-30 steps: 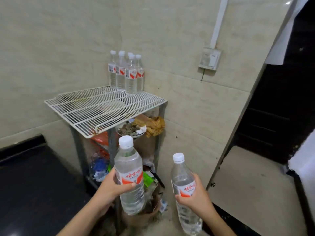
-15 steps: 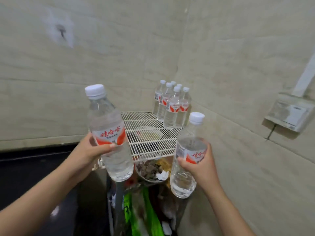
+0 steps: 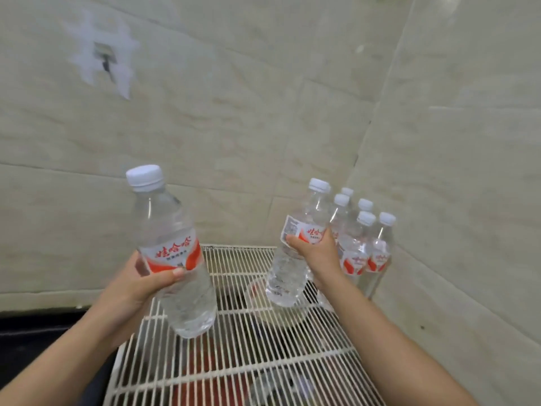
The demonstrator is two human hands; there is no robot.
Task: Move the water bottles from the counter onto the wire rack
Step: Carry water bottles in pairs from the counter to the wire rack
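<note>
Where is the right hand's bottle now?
The bottle is right of centre in the head view, held over the wire rack, left of the standing bottles.

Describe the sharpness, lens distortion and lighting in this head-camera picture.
Head view: wide-angle lens bends the wall seams; light is soft, even, without hard shadows; left bottle has a legible label; right bottle and standing bottles look softer; rack blurs lower down.

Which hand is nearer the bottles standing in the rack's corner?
Right. The right hand, gripping the right bottle, is just left of the standing bottles; the left hand, gripping the left bottle, is far left.
</note>
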